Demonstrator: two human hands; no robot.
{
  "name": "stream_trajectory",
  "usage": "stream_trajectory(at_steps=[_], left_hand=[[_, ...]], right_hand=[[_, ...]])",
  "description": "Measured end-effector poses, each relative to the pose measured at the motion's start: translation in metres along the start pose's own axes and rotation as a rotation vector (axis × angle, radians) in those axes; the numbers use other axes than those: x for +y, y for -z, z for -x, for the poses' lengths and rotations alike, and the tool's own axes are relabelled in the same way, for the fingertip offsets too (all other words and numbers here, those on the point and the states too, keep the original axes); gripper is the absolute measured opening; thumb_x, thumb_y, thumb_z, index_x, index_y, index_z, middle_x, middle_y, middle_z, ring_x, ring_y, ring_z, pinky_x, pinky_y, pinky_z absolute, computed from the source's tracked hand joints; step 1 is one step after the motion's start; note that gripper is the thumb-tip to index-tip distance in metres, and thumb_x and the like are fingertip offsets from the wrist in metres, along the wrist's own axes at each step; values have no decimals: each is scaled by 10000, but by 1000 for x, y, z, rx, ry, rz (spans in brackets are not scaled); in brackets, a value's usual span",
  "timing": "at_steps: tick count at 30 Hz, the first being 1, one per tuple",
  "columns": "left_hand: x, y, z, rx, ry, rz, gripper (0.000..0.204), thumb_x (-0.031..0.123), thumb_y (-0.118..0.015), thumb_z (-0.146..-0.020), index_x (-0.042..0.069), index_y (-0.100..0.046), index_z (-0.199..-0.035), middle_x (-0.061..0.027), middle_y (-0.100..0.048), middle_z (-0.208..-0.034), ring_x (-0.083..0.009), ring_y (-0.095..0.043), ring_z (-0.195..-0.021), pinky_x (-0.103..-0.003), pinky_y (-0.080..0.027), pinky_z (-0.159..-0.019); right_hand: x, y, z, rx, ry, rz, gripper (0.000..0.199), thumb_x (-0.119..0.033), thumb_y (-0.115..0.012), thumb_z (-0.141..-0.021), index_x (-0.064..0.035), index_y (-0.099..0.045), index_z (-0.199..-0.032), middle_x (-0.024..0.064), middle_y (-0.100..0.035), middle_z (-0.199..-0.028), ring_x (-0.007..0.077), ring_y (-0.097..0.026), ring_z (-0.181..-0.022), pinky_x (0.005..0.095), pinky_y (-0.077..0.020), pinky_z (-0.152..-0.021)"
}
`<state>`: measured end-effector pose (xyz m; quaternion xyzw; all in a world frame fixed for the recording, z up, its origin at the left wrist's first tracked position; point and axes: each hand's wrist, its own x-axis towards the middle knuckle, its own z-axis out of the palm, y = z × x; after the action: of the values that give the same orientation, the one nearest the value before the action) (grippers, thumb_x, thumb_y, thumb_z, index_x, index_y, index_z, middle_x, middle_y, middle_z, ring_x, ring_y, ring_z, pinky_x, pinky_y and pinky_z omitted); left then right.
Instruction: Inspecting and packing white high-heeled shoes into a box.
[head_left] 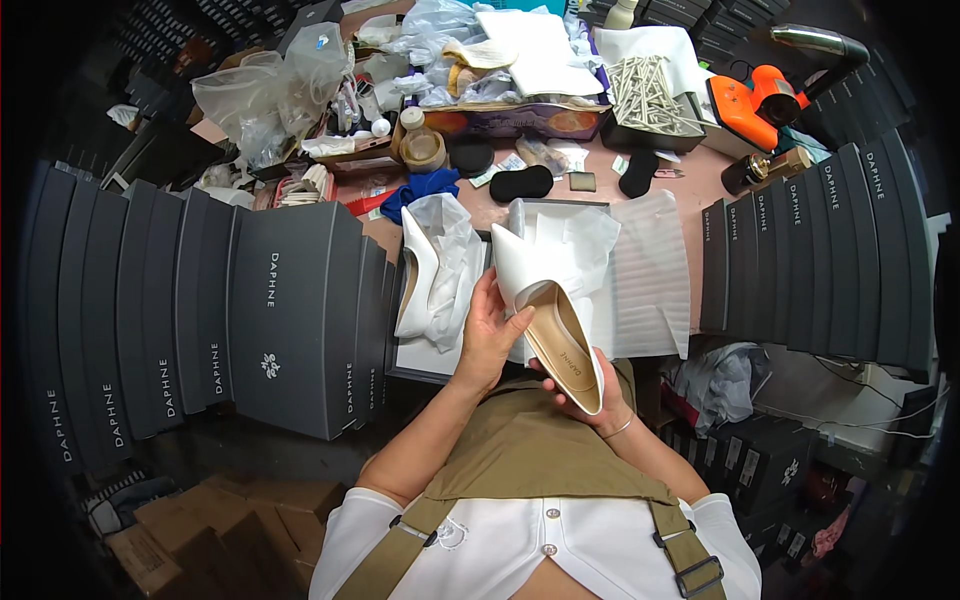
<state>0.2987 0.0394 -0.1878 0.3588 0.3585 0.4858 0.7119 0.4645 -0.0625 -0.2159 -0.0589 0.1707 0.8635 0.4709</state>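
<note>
Smooth White Pump (552, 335) Held Between Both Hands Above Wrinkled White Paper

At far left, tall, flat-sided dark grey boxes (290, 320) stand in a row, their matt card faces close together. Behind them, filmy clear plastic bags (270, 110) slump in loose folds. A bunched blue cloth (425, 190) lies further in, on the pinkish bench (690, 182).

Nearer the wearer, a second white pump (420, 280), sharply pointed, rests on its side in an open box (415, 357), against crinkled tissue (455, 270). Just right of it, the left grip (487, 335) grasps the Smooth White Pump, thumb at the edge of the opening and fingers along the outer side. The pump is held above the white paper, its tapering toe angled away and to the left, its sleek beige insole facing up. The right grip (590, 400) is closed around its rounded heel end from below.

To the right, a ribbed, translucent foam sheet (650, 275) lies flat. Beyond it, slender off-white sticks (652, 95) are heaped in a dark box, beside a hard orange tool (745, 112). Another row of upright grey boxes (840, 255) ends the right side.
</note>
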Motion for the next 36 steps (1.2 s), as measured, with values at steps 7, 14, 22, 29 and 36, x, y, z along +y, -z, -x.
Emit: stream_trajectory(at_steps=[7, 14, 22, 29, 36], left_hand=[[8, 2, -4, -90, 37, -69, 599, 90, -689, -869, -21, -374, -1367, -100, -560, -1226, -151, -550, -1114, -288, -444, -967], [13, 7, -3, -51, 60, -116, 581, 81, -686, -868, -27, -392, -1356, -103, -595, -1172, -135, -587, -1048, -270, -483, -908], [25, 9, 1, -18, 3, -172, 553, 68, -669, -874, -32, -401, -1348, -106, -601, -1161, -136, -597, -1029, -270, -491, -895], [38, 16, 7, -87, -3, -201, 733, 145, -731, -837, -38, -304, -1405, -156, -512, -1275, -196, -517, -1163, -322, -427, -989], [51, 21, -13, -55, -79, -390, 721, 157, -746, -827, -59, -333, -1377, -151, -542, -1221, -200, -546, -1097, -316, -452, -948]], right_hand=[[1, 11, 5, -38, -80, -70, 707, -530, -298, -974, -20, -277, -1462, 314, -423, -1351, 390, -623, -986, 425, -585, -735], [-6, 20, 4, 50, -257, 282, 729, -598, -240, -974, -29, -360, -1415, 278, -538, -1242, 372, -653, -940, 422, -588, -727], [0, -26, 12, 241, -52, 901, 954, -772, -238, -835, -62, -262, -1472, 191, -458, -1368, 353, -597, -1099, 432, -554, -833], [19, -62, 21, 279, 127, 1267, 781, -143, -622, -874, -6, -180, -1502, 112, -367, -1454, 169, -371, -1313, 299, -299, -1084], [32, -55, 20, 269, 189, 1400, 753, -164, -621, -893, 21, -201, -1489, 130, -354, -1471, 170, -348, -1332, 304, -276, -1098]])
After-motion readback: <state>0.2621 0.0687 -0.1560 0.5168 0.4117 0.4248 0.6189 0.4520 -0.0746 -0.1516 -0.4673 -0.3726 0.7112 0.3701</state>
